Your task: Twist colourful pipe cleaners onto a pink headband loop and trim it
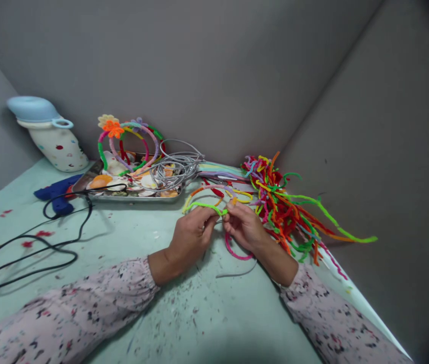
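Metal tray (138, 199): landmark for all places; it stands on the tabletop (245, 313), with flowered hoops (156, 145) upright in it and a coil of silvery wire (178, 172) over its right end.
Bright green stem (205, 205): just off the tray's front right corner, at the fingertips and in the gap bridging the two hands.
Stem's long axis: crosswise, roughly in line with the tray's front edge, bowed upward in a shallow arch.
Nearer hand: neither clearly; the fingertips of both meet the stem, the left behind its arch, the right by its right end.
Left hand (192, 236): right of the tray and nearer the wearer, thumb and finger pinching the green stem.
Right hand (245, 227): farther right of the tray, fingertips pinched together at the stem's right end; whether they catch the ring too, I cannot tell.
Stem's look: fuzzy, vivid lime, thin and pliant-looking.
Wrapped ring (201, 188): right of the tray, arching beyond the hands, banded yellow, orange and lilac.
Pink curve (243, 258): below the right hand, right of the tray; its join to the ring is hidden.
Loose stem pile (283, 217): well right of the tray, tangled and many-coloured.
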`<action>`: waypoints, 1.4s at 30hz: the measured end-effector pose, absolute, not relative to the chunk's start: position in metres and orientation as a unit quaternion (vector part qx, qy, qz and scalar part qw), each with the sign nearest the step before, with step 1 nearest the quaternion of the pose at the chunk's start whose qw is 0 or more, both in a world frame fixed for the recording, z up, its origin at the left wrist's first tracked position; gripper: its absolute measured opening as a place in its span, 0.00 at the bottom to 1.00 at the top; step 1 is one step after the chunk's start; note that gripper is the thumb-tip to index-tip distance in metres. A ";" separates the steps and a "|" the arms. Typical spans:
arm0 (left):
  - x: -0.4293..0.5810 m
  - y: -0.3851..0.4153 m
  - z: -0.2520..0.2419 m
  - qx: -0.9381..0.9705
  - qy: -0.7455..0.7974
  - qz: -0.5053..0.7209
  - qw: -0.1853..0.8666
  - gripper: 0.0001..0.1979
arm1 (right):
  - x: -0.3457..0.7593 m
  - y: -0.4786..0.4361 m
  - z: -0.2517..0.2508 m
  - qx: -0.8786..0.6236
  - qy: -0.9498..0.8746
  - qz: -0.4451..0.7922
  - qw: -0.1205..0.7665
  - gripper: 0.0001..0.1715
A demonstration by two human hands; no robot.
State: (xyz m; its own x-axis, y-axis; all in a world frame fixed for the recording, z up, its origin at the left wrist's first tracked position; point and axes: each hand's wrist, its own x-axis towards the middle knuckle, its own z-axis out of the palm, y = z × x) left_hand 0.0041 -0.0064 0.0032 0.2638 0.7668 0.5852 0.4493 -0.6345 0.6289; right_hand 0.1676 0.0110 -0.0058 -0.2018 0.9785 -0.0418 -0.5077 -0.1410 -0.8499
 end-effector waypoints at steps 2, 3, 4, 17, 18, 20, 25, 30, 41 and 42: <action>0.004 -0.006 0.002 0.776 0.387 0.468 0.172 0.06 | 0.168 0.012 -0.007 -0.318 -0.365 0.681 0.550 0.09; 0.004 -0.006 0.001 0.776 0.384 0.471 0.171 0.07 | 0.169 0.012 -0.008 -0.317 -0.365 0.680 0.551 0.09; 0.004 -0.006 0.001 0.776 0.382 0.472 0.171 0.07 | 0.169 0.012 -0.008 -0.316 -0.365 0.680 0.552 0.09; 0.002 -0.005 -0.001 0.793 0.330 0.492 0.145 0.10 | 0.170 0.013 -0.008 -0.307 -0.350 0.681 0.565 0.07; 0.003 -0.005 0.000 0.797 0.321 0.491 0.144 0.12 | 0.170 0.013 -0.008 -0.305 -0.344 0.679 0.572 0.07; 0.003 -0.007 0.002 0.807 0.314 0.484 0.126 0.14 | 0.170 0.014 -0.007 -0.304 -0.328 0.672 0.590 0.06; 0.002 -0.009 0.007 0.823 0.324 0.463 0.051 0.18 | 0.169 0.013 -0.002 -0.316 -0.294 0.660 0.615 0.06; 0.001 -0.008 0.009 0.823 0.324 0.464 0.041 0.21 | 0.168 0.013 0.002 -0.330 -0.267 0.653 0.627 0.08; 0.009 -0.015 -0.002 0.825 0.330 0.438 0.141 0.30 | 0.172 0.017 0.002 -0.303 -0.259 0.613 0.683 0.09; 0.008 -0.015 -0.002 0.807 0.345 0.451 0.166 0.28 | 0.173 0.017 0.002 -0.303 -0.259 0.607 0.687 0.08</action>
